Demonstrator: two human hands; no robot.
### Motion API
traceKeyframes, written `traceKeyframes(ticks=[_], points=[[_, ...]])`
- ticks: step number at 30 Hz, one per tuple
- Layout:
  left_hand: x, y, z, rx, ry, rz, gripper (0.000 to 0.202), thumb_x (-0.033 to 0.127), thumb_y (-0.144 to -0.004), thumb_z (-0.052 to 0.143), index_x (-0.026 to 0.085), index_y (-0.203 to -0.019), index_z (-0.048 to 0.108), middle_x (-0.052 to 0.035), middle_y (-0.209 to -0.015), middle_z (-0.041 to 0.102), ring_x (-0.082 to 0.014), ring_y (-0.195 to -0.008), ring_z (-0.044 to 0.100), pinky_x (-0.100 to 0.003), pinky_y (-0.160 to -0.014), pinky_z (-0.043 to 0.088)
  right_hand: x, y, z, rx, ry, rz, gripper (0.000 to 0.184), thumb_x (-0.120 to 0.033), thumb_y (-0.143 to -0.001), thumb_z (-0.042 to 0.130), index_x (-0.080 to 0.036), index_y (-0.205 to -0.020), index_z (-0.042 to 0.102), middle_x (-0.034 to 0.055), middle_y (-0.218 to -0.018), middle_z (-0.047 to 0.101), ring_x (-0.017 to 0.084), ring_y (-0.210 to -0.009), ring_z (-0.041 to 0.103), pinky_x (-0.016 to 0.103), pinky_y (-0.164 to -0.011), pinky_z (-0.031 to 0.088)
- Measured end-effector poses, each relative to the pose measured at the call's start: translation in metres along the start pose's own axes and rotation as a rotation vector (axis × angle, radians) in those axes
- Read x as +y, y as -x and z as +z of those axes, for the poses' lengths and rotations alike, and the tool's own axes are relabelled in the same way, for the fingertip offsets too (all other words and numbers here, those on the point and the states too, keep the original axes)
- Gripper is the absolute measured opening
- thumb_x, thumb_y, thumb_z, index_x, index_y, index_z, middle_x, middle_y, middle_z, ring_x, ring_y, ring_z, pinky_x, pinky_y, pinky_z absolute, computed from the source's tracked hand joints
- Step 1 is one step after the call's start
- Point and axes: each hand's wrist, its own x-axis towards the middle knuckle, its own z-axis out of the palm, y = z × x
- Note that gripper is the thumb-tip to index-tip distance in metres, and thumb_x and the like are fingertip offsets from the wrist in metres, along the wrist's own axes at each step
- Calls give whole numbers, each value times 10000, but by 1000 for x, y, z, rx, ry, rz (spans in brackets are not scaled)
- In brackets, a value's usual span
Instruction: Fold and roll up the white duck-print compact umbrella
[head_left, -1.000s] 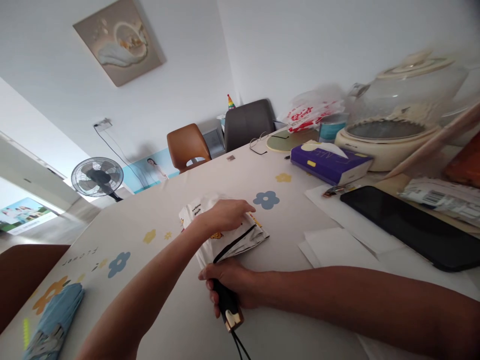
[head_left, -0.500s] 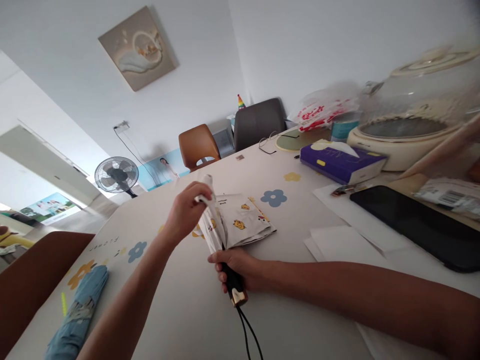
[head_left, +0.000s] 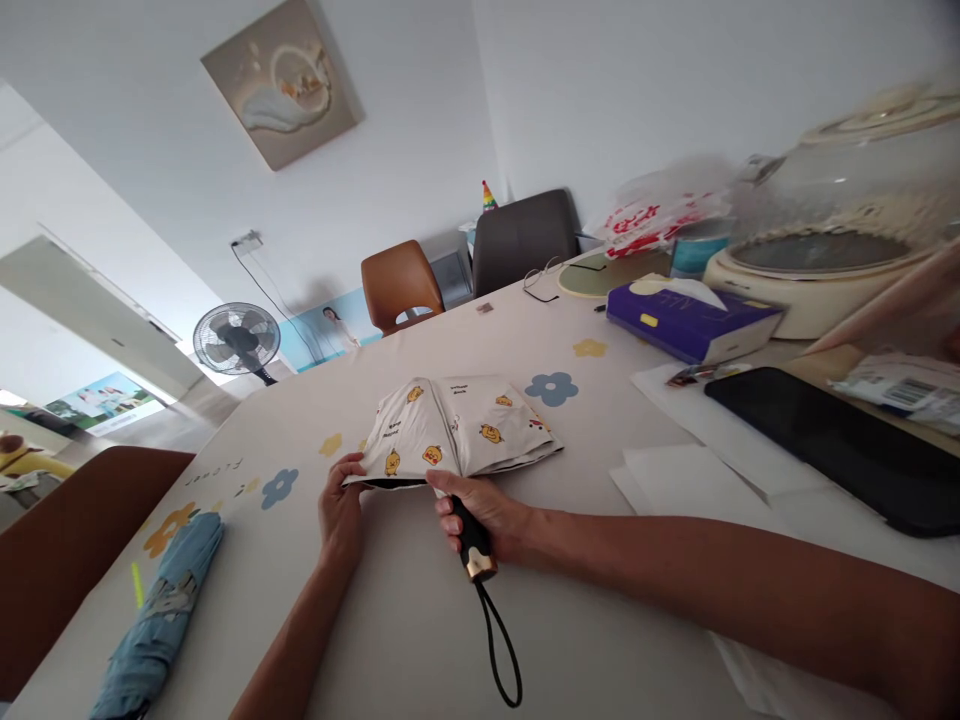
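Observation:
A white folding umbrella point(head_left: 487, 425) printed with yellow ducks lies in the middle of the table, its loose canopy panels spread to both sides of the shaft. Wrapped round its black handle is my right hand point(head_left: 484, 515), the thumb along the top near the canopy edge. A black wrist strap point(head_left: 499, 650) hangs from the gold-trimmed handle end toward me. At the left, my left hand point(head_left: 343, 505) pinches the lower corner of a canopy panel; its thumb is partly hidden. A blue folded umbrella point(head_left: 161, 620) rests on the table to the left of my forearm.
On the right lie a black phone point(head_left: 832, 445), white papers point(head_left: 690, 490) and a purple tissue box point(head_left: 690, 318). Behind them stand a glass-lidded appliance point(head_left: 825, 250) and a plastic bag point(head_left: 660, 210). Eyeglasses point(head_left: 541, 280) sit near the far edge. Chairs point(head_left: 401, 285) surround the table.
My left hand has moved down and left from above the shaft, and the left canopy panel now lies spread out flat. My right hand still grips the handle.

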Motion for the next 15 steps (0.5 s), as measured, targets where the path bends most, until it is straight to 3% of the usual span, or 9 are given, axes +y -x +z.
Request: traceKeyframes(ticks=[6, 15], points=[[-3, -1, -1, 2, 246, -178, 120, 188, -623, 588, 213, -706, 505, 30, -1164, 535, -171, -998, 546, -225, -721, 454, -2, -3, -2, 20, -45, 61, 428, -626, -744, 500, -209, -746, 403, -93, -525, 377, 42, -341, 336, 179, -328, 348], [-2, -5, 1, 39, 399, -211, 189, 166, -557, 622, 185, -702, 501, -8, -1124, 583, -160, -845, 602, -241, -664, 483, -1, 0, 3, 92, 30, 45, 283, -366, -773, 549, -192, -633, 374, -79, -477, 389, 47, -329, 345, 183, -333, 366]])
